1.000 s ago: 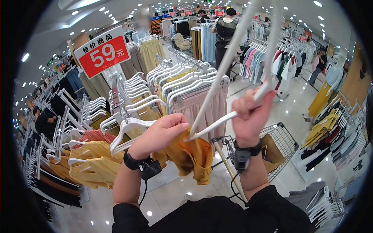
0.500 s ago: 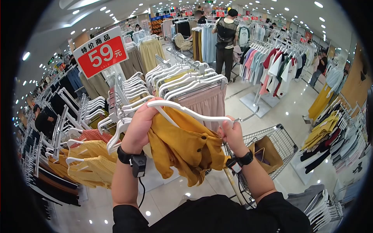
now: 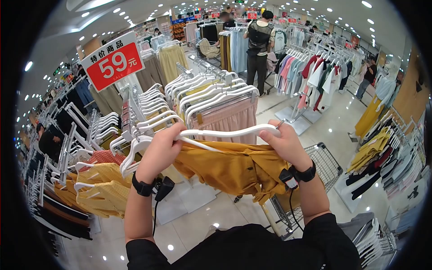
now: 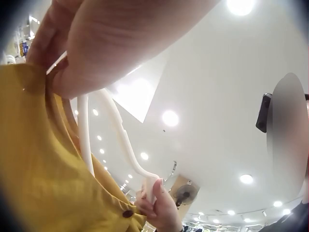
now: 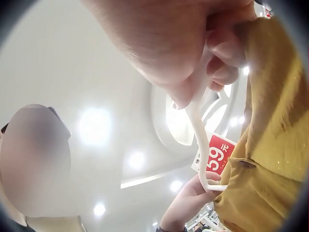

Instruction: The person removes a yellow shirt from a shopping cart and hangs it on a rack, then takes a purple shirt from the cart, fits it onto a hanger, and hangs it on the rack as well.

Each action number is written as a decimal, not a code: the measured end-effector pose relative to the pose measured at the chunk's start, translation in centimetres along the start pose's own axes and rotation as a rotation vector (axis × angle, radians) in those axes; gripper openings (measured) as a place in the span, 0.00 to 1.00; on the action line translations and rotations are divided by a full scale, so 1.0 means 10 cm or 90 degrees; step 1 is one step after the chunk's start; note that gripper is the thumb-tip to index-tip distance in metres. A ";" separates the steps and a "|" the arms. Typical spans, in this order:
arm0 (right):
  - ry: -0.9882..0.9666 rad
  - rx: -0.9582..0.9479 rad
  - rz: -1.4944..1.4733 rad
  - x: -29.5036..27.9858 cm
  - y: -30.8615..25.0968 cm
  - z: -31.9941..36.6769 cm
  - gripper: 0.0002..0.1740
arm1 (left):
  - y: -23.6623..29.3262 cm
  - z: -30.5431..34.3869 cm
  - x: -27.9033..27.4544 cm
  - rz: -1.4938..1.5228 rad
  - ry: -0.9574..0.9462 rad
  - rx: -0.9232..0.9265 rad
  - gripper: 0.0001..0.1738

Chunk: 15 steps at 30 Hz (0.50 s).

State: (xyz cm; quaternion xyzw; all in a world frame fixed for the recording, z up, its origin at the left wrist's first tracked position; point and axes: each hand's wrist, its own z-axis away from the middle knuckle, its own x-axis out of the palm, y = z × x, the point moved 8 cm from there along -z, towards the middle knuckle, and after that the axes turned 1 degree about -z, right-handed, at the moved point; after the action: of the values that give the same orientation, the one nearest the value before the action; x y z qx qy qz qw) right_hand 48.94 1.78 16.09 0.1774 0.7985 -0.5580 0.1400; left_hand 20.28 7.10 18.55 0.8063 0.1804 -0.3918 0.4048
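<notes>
A mustard-yellow garment with dark buttons [image 3: 220,164] hangs in front of me, stretched between my hands under a white hanger [image 3: 225,132]. My left hand [image 3: 161,146] pinches the garment's upper edge at the hanger's left end; the left wrist view shows thumb and fingers on the cloth [image 4: 53,145]. Opposite it, my right hand [image 3: 291,143] grips the hanger close to its metal hook [image 3: 282,122], thumb along the top. In the right wrist view the right fingers [image 5: 224,72] curl round the white hanger. A lower hanger bar runs into the garment.
Beside my left arm is a rack of yellow tops [image 3: 101,191] on white hangers. Pink pants [image 3: 229,118] hang just ahead, near a red sale sign [image 3: 112,65]. A wire shopping cart [image 3: 325,168] stands at the right. Further off, a person [image 3: 258,49] stands among clothes racks.
The hanger was raised and tilted in my right hand, then came down level between both hands. The garment has spread wider to the right, and my right hand has shifted slightly up and right.
</notes>
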 end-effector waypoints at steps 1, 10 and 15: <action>-0.007 -0.005 0.017 0.00 -0.03 0.01 0.21 | -0.01 0.00 0.01 0.000 -0.001 0.001 0.12; -0.007 0.006 0.087 -0.03 -0.16 0.05 0.22 | 0.00 0.04 -0.11 -0.257 0.203 -0.031 0.07; 0.002 -0.004 0.113 -0.05 -0.13 0.05 0.20 | -0.16 0.00 -0.10 -0.254 0.085 -0.089 0.11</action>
State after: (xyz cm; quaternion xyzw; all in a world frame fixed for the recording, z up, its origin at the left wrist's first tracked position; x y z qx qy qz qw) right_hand 48.79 0.82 17.22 0.2478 0.7814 -0.5409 0.1883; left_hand 18.65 8.11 18.47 0.7488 0.3894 -0.3960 0.3617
